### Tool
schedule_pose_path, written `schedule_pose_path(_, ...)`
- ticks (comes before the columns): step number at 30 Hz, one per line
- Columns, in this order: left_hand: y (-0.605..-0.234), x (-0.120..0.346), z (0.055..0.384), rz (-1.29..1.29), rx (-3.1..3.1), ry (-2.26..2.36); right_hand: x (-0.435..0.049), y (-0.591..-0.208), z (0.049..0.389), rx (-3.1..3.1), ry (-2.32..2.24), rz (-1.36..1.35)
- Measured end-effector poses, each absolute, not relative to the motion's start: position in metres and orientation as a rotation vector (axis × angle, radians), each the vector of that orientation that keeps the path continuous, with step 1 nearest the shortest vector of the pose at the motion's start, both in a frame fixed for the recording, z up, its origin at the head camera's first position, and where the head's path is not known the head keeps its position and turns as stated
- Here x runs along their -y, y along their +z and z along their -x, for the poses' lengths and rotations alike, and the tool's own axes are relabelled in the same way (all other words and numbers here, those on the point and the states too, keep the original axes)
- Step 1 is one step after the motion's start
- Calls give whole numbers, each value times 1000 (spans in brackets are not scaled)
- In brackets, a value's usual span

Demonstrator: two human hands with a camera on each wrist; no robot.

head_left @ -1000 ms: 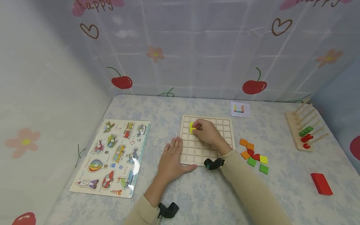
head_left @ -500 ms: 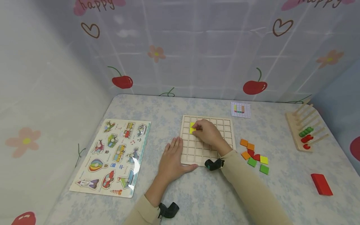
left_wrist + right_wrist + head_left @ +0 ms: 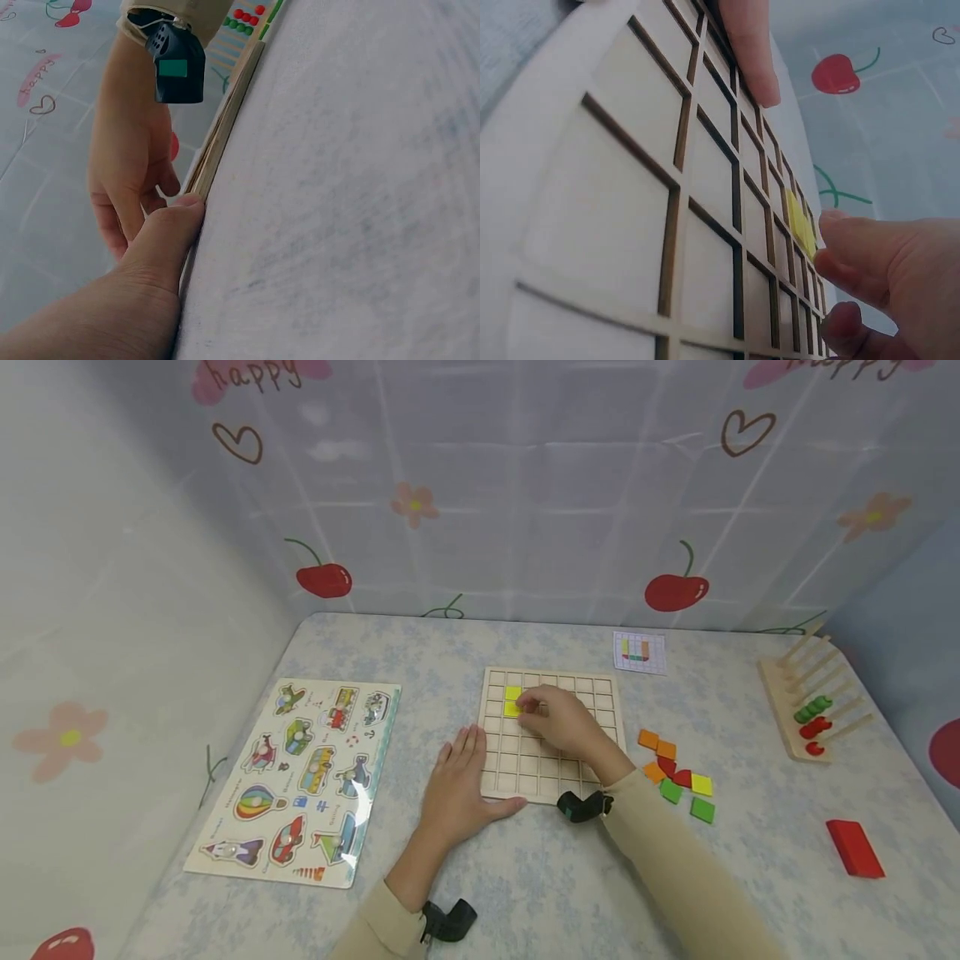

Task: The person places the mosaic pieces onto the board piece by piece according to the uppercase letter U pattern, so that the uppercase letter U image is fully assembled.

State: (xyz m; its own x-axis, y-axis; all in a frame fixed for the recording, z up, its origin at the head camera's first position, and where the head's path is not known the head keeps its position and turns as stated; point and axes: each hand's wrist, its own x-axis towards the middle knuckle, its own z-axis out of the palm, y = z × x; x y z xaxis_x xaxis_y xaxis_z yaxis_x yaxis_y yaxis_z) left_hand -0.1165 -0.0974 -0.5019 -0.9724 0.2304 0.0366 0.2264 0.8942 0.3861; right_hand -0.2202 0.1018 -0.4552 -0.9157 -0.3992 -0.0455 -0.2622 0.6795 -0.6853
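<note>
A wooden grid board (image 3: 536,781) lies flat on the table between my hands. Two yellow square tiles (image 3: 512,693) sit one in front of the other in its second column from the left, towards the back. My right hand (image 3: 561,724) is over the board, its bent thumb and fingertips right at the nearer tile's right side. From the right wrist, the fingers of that hand (image 3: 900,259) show just beside the yellow tiles (image 3: 799,223), gripping nothing. My left hand (image 3: 456,789) rests flat along the board's left edge, thumb (image 3: 169,232) against the front edge.
Loose orange, red, green and yellow tiles (image 3: 701,785) lie right of the board. A pattern card (image 3: 640,652) is behind them. A peg stand with beads (image 3: 797,718) and a red block (image 3: 855,849) are farther right. A picture puzzle (image 3: 296,781) lies at left.
My right hand has drawn back slightly to the right, uncovering more of the yellow tiles. The left hand keeps its place at the board's edge.
</note>
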Motion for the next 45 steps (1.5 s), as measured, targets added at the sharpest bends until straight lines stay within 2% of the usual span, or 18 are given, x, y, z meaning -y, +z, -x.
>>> schedule_pose_path(10,-502,99,116,-353,-3060,628,-145,-448,206,-2664,-1128,580)
schedule_pose_path(29,-503,99,116,-349,-3046,643,-260,-445,158,-2746,-1006,296)
schedule_pose_path(40,-502,97,116,-355,-3040,636,-303,-447,138,-2770,-903,92)
schedule_pose_path(45,-502,97,116,-355,-3040,620,-316,-449,134,-2790,-885,83)
